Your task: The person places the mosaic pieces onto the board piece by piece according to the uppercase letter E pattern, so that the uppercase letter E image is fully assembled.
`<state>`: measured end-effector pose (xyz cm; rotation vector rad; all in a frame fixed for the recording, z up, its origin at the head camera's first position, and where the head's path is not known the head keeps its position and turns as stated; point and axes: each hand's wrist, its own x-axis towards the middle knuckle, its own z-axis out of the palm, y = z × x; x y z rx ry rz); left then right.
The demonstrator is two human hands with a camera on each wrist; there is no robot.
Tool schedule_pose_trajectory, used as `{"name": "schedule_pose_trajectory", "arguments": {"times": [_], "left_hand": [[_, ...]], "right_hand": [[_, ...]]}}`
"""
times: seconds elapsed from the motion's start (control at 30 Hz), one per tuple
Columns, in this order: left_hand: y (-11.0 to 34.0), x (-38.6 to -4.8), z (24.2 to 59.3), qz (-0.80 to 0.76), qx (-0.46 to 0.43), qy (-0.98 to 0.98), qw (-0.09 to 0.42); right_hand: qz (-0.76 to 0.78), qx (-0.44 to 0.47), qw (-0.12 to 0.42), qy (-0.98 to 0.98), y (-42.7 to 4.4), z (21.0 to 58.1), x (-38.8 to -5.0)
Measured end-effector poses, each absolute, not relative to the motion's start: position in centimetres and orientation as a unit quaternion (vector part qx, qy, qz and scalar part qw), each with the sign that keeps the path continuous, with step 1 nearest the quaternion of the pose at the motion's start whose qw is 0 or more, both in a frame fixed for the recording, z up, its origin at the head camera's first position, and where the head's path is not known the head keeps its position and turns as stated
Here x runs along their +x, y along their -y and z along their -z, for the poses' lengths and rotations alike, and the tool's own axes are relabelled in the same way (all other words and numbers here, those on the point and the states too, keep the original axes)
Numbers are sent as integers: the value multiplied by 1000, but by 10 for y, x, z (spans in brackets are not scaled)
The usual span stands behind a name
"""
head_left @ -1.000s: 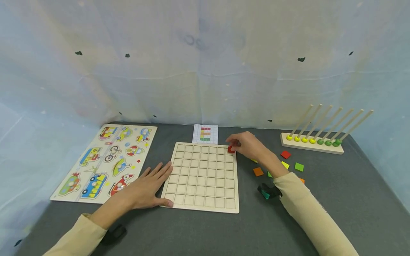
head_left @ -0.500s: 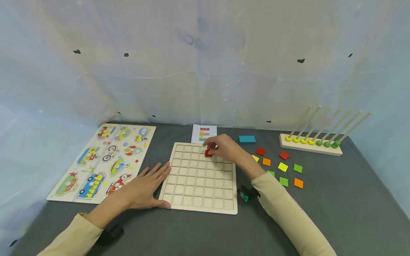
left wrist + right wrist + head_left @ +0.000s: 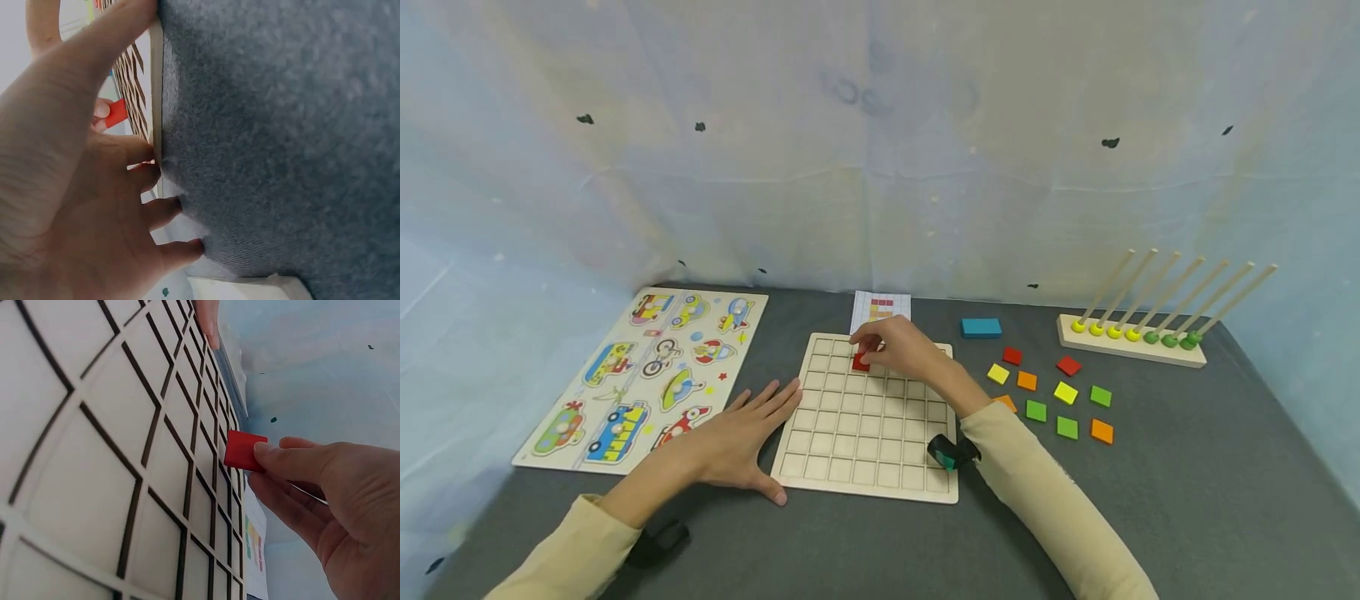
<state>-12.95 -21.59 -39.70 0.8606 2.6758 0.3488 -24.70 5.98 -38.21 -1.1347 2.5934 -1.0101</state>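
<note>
A wooden grid board lies flat, with no tile seen in its visible squares. My right hand pinches a red tile between thumb and fingers over the board's upper part. In the right wrist view the red tile stands on edge at the grid, held by the right hand. My left hand lies spread at the board's left edge, fingertips by the rim; the left wrist view shows the left hand with fingers apart. Behind the board is a printed pattern card, partly covered by the right hand.
Several loose red, yellow, orange and green tiles lie right of the board, with a blue block behind them. A peg stand with beads is at the back right. A vehicle picture puzzle lies at the left.
My right hand has moved left over the board with the red tile, from the upper right corner toward the upper left. The blue block and more tiles have come into view. My left thumb has shifted slightly.
</note>
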Motion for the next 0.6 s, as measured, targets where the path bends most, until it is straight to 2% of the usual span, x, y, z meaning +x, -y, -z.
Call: {"name": "schedule_pose_trajectory", "arguments": {"times": [0.37, 0.6], "left_hand": [[212, -126, 406, -98, 302, -941, 118], [210, -125, 404, -95, 292, -944, 118]], "right_hand": [[309, -374, 60, -872, -48, 386, -251], [291, -355, 58, -886, -46, 391, -251]]}}
